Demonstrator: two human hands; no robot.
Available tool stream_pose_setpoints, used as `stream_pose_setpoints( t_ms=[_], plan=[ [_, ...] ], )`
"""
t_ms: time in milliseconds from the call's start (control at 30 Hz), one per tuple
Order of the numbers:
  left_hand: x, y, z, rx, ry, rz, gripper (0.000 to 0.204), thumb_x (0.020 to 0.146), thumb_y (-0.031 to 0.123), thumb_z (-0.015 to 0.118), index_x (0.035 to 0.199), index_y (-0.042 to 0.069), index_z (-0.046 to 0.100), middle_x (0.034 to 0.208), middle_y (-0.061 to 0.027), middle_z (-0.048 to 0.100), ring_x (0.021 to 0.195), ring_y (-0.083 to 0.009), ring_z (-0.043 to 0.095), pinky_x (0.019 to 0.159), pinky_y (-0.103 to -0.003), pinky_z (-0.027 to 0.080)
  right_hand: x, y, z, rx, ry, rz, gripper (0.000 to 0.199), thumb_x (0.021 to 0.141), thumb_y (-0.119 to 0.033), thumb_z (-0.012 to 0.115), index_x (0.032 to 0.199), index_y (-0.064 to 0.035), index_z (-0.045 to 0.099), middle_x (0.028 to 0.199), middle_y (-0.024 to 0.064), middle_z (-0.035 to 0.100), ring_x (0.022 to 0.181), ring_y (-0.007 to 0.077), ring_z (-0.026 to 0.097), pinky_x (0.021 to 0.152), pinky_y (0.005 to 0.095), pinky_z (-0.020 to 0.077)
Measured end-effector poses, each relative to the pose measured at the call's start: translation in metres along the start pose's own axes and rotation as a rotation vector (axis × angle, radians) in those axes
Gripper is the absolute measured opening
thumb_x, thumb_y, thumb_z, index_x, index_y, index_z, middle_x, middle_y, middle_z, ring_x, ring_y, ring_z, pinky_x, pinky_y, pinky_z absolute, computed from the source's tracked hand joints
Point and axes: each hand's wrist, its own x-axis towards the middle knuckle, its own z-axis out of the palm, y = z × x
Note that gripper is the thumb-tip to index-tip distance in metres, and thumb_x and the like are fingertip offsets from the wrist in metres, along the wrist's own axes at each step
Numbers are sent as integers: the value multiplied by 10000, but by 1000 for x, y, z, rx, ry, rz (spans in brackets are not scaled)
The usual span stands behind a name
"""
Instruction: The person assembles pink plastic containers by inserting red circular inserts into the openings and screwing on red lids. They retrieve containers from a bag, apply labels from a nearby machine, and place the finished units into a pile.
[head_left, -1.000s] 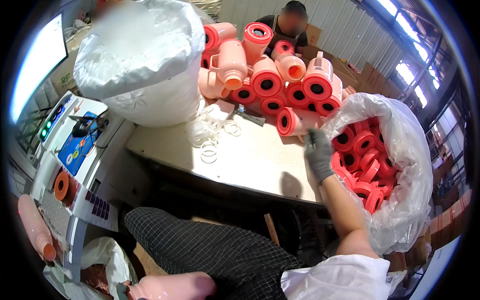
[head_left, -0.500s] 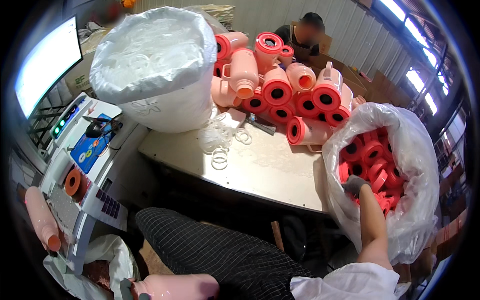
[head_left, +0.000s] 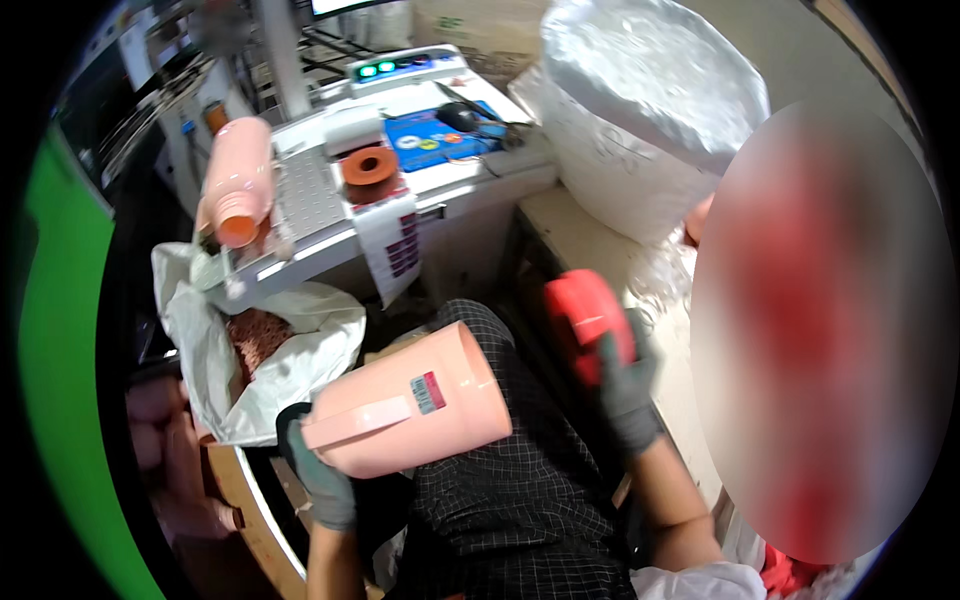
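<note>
Gripped by its bottom end, a pink jug body (head_left: 455,390) lies tilted over my lap in my gloved left hand (head_left: 325,475). The jug has a side handle and a small barcode label, and its wide open end points right. To the right, my gloved right hand (head_left: 630,385) is closed on a round red plastic part (head_left: 582,305), slightly smeared by motion. The red part and the jug are apart. On a white machine (head_left: 455,205) rests another pink jug body (head_left: 240,180), its orange mouth facing me.
Beside the machine's perforated plate stands a brown ring (head_left: 370,172), with a label strip (head_left: 388,250) hanging below. A white sack (head_left: 185,340) holds pinkish scraps. Pink pieces (head_left: 180,470) lie at lower left. A large white bag (head_left: 640,170) stands on the table (head_left: 680,390). The right side is blurred.
The view has swung left. My right hand has come out of the plastic bag of red parts with one of them, and my left hand has brought the jug body over my lap.
</note>
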Motion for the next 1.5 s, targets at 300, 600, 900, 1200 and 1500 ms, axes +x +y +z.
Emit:
stream_pose_setpoints(
  t_ms=[300, 600, 900, 1200, 1500],
  plan=[
    [-27, 16, 9, -882, 27, -364, 328, 1061, 269, 564, 1262, 14, 610, 1209, -86, 674, 1077, -189, 662, 912, -333, 546, -14, -27, 70, 299, -454, -727, 589, 851, -308, 815, 1313, 24, 665, 1093, 120, 636, 964, 280, 599, 851, 402, 505],
    [-23, 35, 27, -680, -86, -277, 246, 957, 138, 688, 1146, -17, 653, 1044, -113, 739, 888, -194, 722, 729, -332, 585, -18, -24, 48, 139, -442, -685, 602, 947, -405, 700, 1350, 35, 613, 1100, 142, 626, 950, 276, 587, 844, 396, 493],
    [-37, 32, 35, -1098, -68, -492, 395, 1096, 325, 515, 1306, -1, 591, 1228, -132, 697, 1080, -202, 694, 906, -365, 582, -22, -30, 39, 200, -499, -581, 602, 863, -294, 746, 1362, 22, 627, 1150, 158, 619, 1003, 297, 583, 894, 402, 484],
    [-43, 28, 38, -639, 103, -56, 286, 1136, 271, 423, 1218, 55, 591, 1114, -55, 640, 1011, -161, 628, 896, -316, 528, 15, 16, 55, 1005, -982, 487, 749, 1109, -591, 294, 1398, 22, 614, 1353, 195, 666, 1229, 232, 638, 1086, 360, 481],
    [4, 98, 14, 49, -323, 41, 345, 933, 270, 680, 1110, -19, 615, 1106, -181, 654, 901, -272, 642, 800, -358, 524, 12, -6, 12, 342, -539, 133, 500, 1019, -227, 562, 1444, 34, 520, 1269, 155, 643, 1179, 256, 621, 1120, 394, 436]
  ],
)
